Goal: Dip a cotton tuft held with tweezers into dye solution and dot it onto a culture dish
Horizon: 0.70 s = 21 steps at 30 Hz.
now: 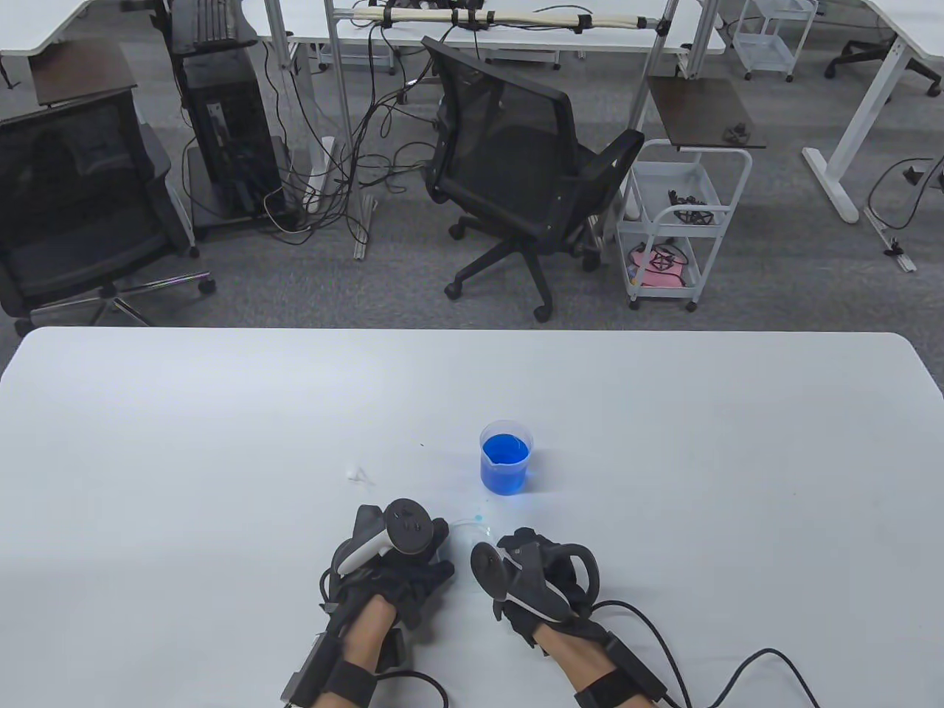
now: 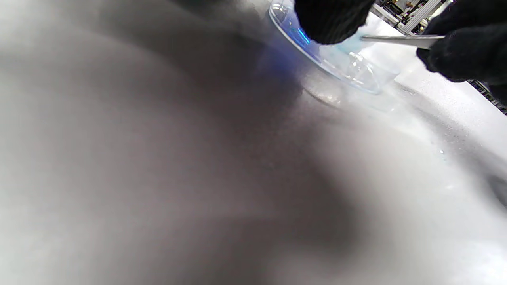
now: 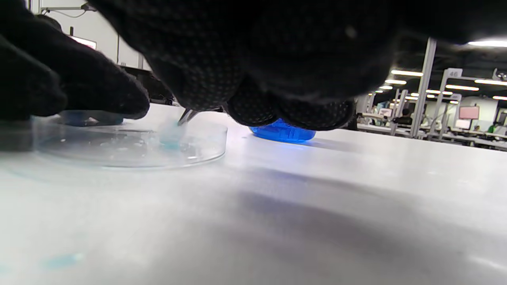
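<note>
A clear culture dish (image 1: 466, 528) lies on the white table between my hands. My left hand (image 1: 402, 557) holds its left rim with the fingertips (image 3: 119, 101). My right hand (image 1: 535, 571) pinches metal tweezers (image 2: 400, 38), whose tip (image 3: 185, 116) holds a pale blue cotton tuft (image 3: 171, 138) down on the floor of the dish (image 3: 130, 152). The dish also shows in the left wrist view (image 2: 340, 65). A small beaker of blue dye (image 1: 505, 457) stands just beyond the dish, and its base shows in the right wrist view (image 3: 283, 134).
A spare white cotton tuft (image 1: 358, 473) lies on the table to the left of the beaker. A faint blue smear (image 3: 59, 261) marks the table near the right wrist camera. An office chair (image 1: 516, 169) and a cart (image 1: 675, 221) stand beyond the far edge.
</note>
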Tool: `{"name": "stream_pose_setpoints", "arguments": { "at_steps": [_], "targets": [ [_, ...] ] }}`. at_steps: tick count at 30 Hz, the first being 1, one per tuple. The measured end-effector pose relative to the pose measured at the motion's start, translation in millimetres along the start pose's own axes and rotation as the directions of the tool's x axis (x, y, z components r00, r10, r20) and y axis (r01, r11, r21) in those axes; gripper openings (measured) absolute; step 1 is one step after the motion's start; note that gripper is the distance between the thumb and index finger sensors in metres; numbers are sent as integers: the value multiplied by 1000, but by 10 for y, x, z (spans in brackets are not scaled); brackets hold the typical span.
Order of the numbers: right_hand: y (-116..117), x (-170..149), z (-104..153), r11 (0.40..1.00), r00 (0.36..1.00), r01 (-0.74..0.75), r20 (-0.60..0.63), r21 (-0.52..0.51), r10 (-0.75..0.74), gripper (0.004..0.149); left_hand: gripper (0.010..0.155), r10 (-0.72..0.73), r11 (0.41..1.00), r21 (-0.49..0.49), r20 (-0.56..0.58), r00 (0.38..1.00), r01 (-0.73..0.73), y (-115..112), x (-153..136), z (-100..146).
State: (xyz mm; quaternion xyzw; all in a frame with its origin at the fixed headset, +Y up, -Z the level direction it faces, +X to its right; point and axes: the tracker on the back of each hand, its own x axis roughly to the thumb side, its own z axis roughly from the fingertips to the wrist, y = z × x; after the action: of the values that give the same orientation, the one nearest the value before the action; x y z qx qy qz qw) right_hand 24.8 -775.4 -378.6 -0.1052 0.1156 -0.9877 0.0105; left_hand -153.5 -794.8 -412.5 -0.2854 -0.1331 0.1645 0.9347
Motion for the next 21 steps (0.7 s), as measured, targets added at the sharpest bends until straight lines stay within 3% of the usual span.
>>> {"name": "stream_pose_setpoints", "arguments": {
  "at_steps": [10,21],
  "targets": [
    [-235,-203,22,994,995,69,-68,-81,-75,41,69,-1,1000,-1,5,1000,1,-5,2,-3],
    [-28,-118,10,1000,1000,-2,-29,-1,2,40,69,2,1000,-2,3,1000,-2,-2,0,-3]
  ]
}}
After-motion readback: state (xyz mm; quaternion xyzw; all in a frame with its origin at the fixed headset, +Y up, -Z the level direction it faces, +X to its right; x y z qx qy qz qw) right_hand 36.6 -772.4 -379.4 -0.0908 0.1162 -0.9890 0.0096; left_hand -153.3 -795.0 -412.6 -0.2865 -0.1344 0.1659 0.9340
